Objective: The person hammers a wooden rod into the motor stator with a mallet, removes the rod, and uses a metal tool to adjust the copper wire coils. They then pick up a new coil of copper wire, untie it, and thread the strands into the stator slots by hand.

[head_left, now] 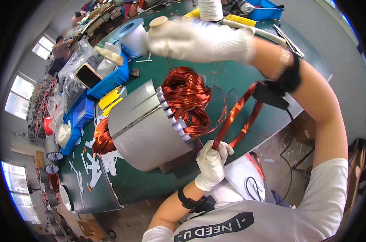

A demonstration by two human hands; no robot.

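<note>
Near the table's front edge, my gloved left hand (213, 163) is closed around a long loop of copper winding wire, a flat coil (231, 115) bound at intervals. This coil stretches up and right from the fist, towards my right forearm. Just left of that hand lies a grey metal motor stator (146, 125) on its side, thick copper windings (187, 94) bulging from its end. My gloved right hand (199, 42) reaches across the far side of the table, its fingers smeared by motion. It overlaps a pale round-ended object (158, 22) and is close to a blue-rimmed spool (130, 34).
Blue bins (114, 78) on the left hold plastic bags and a phone (88, 76). Yellow strips (109, 99) and white paper scraps (93, 169) lie around the stator. A white thread spool (210, 10) stands at the back. A person (62, 50) is far off at left.
</note>
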